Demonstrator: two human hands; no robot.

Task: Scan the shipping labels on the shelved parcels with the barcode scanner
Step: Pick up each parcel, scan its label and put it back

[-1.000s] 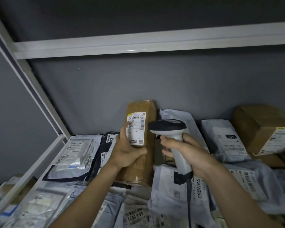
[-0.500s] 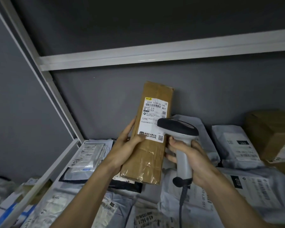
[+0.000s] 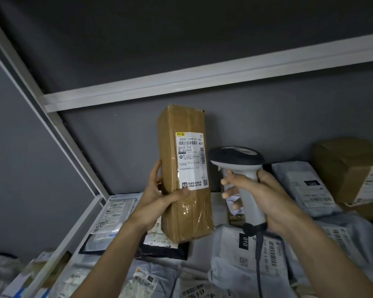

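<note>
The left hand [image 3: 159, 198] is wrapped around a tall brown parcel [image 3: 184, 175], held upright above the shelf, its shipping label [image 3: 192, 160] facing the camera. Just beside it, the barcode scanner [image 3: 241, 179] is gripped by the right hand [image 3: 265, 196]. Grey mailer bags [image 3: 246, 254] are piled beneath; a cardboard box [image 3: 349, 166] sits far right.

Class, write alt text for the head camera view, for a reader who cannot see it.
A left hand holds a tall brown taped cardboard parcel upright, its white shipping label facing the camera, while the right hand grips a white and black handheld barcode scanner beside it. Grey plastic mailer bags lie on the shelf below.
</note>
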